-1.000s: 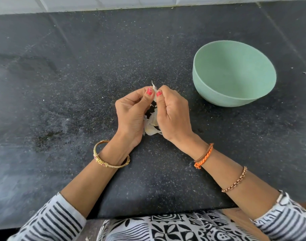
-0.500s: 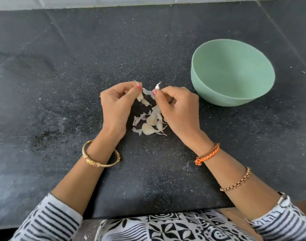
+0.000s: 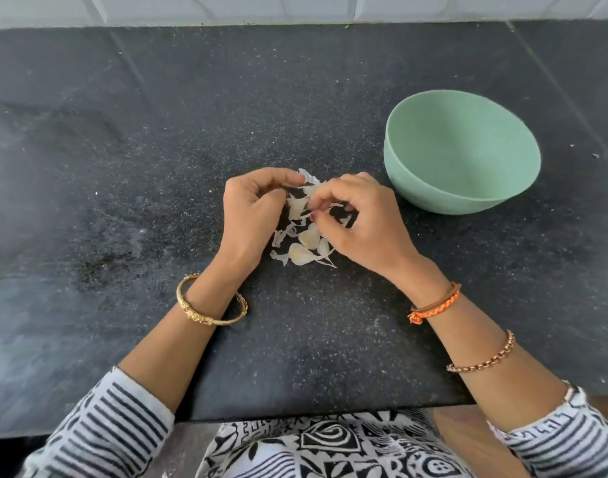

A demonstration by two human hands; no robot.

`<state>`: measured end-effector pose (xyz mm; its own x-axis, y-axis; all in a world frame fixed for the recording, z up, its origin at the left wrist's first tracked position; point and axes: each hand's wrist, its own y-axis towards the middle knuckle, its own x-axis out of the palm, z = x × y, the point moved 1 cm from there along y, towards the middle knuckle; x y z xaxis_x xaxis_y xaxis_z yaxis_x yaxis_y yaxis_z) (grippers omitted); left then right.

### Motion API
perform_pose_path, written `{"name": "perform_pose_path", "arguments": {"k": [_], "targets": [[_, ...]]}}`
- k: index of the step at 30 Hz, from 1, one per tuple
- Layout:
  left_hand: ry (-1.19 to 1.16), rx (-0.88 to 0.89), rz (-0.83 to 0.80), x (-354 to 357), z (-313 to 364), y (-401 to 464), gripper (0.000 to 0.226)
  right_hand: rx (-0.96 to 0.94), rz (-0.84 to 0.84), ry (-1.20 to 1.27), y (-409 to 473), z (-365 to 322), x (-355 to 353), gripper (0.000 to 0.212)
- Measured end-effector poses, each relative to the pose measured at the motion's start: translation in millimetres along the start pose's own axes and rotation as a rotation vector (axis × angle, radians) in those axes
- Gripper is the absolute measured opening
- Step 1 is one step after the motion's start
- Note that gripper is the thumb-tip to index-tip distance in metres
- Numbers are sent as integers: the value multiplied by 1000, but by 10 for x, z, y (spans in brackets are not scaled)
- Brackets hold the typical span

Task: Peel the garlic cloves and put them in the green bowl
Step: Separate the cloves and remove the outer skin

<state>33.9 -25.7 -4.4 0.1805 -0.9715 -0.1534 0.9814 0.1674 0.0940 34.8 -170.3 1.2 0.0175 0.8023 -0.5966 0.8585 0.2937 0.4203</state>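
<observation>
- The left hand (image 3: pixel 252 215) sits just left of centre, back of the hand up, fingers curled in and pointing toward 2 o'clock, thumb and forefinger closed together at the tips on a bit of white skin.
- The left forearm runs from the 7 o'clock corner up to the wrist, with a gold bangle (image 3: pixel 209 303) round it and a striped sleeve (image 3: pixel 106 426) at the elbow end.
- The right hand (image 3: pixel 361 222) lies just right of centre, nearly touching the left, fingers bent and pointing toward 9 o'clock, fingertips pinched together.
- The right forearm comes in from 5 o'clock, wearing an orange cord (image 3: pixel 435 303) at the wrist and a chain bracelet (image 3: pixel 482 355) further down.
</observation>
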Motion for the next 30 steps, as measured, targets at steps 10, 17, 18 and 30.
{"name": "perform_pose_path", "arguments": {"k": [10,17,18,30], "targets": [[-55,64,189,-44,-11,25,36,-159,-274,-122,-28,90,34,16],[27,73,75,-42,30,32,21,128,82,345,-11,23,-27,11],[32,80,52,-40,36,32,19,176,110,419,-16,11,-31,13],[-24,199,-207,-44,118,-3,13,450,184,718,-15,-48,18,15]]}}
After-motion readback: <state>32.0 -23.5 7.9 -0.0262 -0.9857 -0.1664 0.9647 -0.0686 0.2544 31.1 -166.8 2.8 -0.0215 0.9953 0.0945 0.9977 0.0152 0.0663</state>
